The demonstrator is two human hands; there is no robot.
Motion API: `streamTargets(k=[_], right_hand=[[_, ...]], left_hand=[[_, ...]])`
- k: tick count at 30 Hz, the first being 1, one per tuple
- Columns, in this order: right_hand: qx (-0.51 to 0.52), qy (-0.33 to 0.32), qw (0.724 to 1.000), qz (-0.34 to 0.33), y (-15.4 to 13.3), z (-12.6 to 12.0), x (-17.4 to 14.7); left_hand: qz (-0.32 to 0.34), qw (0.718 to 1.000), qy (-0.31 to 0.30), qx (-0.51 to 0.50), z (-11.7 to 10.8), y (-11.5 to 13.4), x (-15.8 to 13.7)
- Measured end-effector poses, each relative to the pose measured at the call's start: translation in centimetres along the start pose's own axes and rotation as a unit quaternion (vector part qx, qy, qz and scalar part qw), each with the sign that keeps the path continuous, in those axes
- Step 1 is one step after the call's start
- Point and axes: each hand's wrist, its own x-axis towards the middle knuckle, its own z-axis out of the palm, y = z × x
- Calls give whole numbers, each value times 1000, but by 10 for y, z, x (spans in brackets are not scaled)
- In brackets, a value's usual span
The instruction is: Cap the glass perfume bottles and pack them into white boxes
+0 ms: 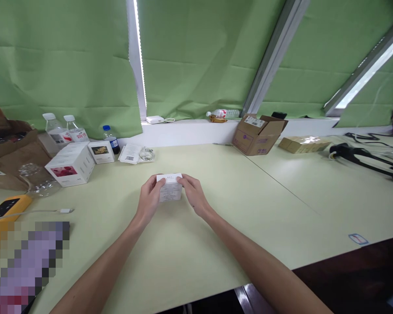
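You are pinching 1 white box (pixel 170 192) between left hand (pixel 149 195) and right hand (pixel 195 195), 2 thumbs pressing its upper corners, other fingers curling around its sides, partly hidden.

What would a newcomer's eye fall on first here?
Probably the small white box near the centre, held between the left hand and the right hand. Green blinds fill most of the upper picture. Right of centre, an open cardboard box stands near the back of the table.
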Motion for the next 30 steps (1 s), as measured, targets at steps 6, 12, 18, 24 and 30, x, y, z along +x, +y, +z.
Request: streamTargets(k=[6,12,18,24,30], right_hand=[[-19,4,1000,1,0,-3,2],[-61,4,998,-27,2,-4,1],[-129,116,983,-54,5,-13,1],[-88,39,994,-54,6,-12,0],[-37,-32,998,-46,-2,-9,-4]], left_hand=[[4,1000,-8,-17,-2,-1,0],[12,1000,-14,-17,-3,-2,0],[4,999,-10,-34,-13,-10,7],[25,998,-41,-30,-19,-11,11],[21,992,-109,-64,-16,-9,7]])
